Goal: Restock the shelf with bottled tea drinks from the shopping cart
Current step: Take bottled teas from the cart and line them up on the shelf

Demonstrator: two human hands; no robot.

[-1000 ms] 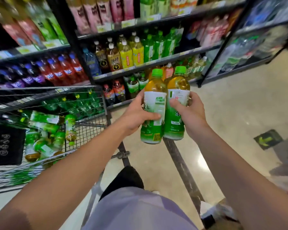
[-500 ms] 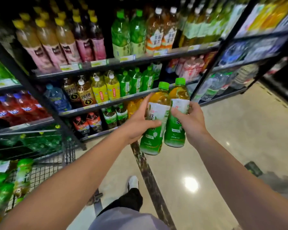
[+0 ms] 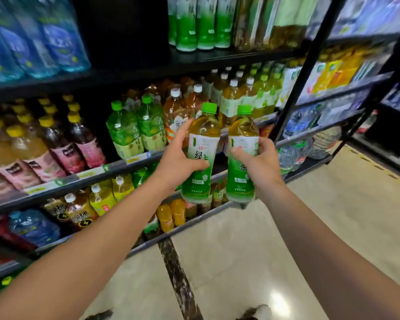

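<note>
Head view: before the shelf (image 3: 134,161), left hand (image 3: 174,163) and right hand (image 3: 261,166) each wrapped one full bottle (image 3: 202,153) mid-label; likely heavy, smooth, slightly squeezable.

Clear, glossy plastic on both held tea bottles (image 3: 202,144), amber liquid showing through, with smooth green screw caps (image 3: 209,107) and slick printed wrap labels (image 3: 242,155). The shelf frame (image 3: 307,65) looks like matt black metal. The pale floor (image 3: 252,250) is polished and mirror-shiny, crossed by a dark, marble-veined strip (image 3: 178,278).
</note>
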